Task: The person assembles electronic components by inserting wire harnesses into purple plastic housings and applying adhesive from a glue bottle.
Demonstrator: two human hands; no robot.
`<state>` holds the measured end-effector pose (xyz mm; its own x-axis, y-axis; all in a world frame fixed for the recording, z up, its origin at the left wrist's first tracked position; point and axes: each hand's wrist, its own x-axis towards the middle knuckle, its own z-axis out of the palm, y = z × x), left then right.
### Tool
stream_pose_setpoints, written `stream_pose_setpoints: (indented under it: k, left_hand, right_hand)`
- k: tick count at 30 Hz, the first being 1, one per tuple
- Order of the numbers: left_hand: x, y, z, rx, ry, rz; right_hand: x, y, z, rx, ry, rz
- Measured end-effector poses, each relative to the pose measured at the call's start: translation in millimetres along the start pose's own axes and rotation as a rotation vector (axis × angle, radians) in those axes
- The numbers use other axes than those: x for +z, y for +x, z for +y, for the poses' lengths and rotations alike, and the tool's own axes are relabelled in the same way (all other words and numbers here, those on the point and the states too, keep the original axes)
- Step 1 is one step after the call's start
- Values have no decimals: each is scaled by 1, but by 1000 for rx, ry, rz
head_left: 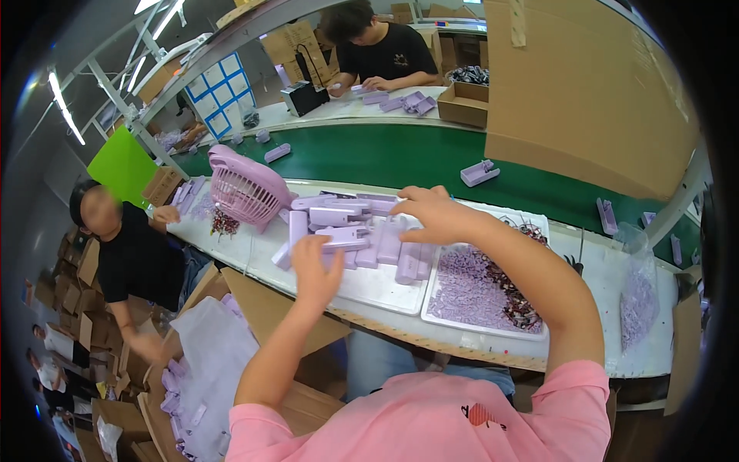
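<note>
Between my two hands lies a heap of lilac plastic casings (342, 237), long and hollow, stacked over a white tray (379, 294). My left hand (314, 271) is at the heap's near left side, its fingers apart and their tips against the casings. Over the right end of the heap reaches my right hand (437, 218), palm down with spread, bent fingers; its tips are close to or touching the casings there. Neither hand visibly grips a piece. Right of the heap, a second white tray (485, 327) holds many small lilac parts (466, 289) and dark red wired parts (523, 312).
A pink basket (250, 185) leans left of the heap. Beyond runs a green conveyor belt (369, 150) carrying a few casings (479, 173). A clear bag (639, 292) of lilac parts stands right. Co-workers sit opposite (385, 54) and at left (146, 254), beside a cardboard box (154, 393).
</note>
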<state>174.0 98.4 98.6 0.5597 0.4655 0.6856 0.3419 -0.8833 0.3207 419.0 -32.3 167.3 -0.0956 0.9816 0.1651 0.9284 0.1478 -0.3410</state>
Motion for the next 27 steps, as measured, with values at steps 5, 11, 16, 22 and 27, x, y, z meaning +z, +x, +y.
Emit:
stream_pose_setpoints:
  k: [5, 11, 16, 22, 27]
  left_hand:
    - [44, 28, 54, 113, 0, -129]
    - [88, 106, 19, 225, 394, -458]
    - [107, 130, 10, 168, 527, -883]
    - [99, 116, -3, 259, 369, -662]
    - [72, 98, 3, 253, 191, -435]
  right_hand:
    - [-28, -76, 8, 50, -14, -11]
    - [-25, -128, 19, -14, -49, 37]
    - [-18, -138, 21, -2, 26, 13]
    - [-14, -148, 6, 4, 33, 75]
    - [-13, -167, -14, 50, 20, 124]
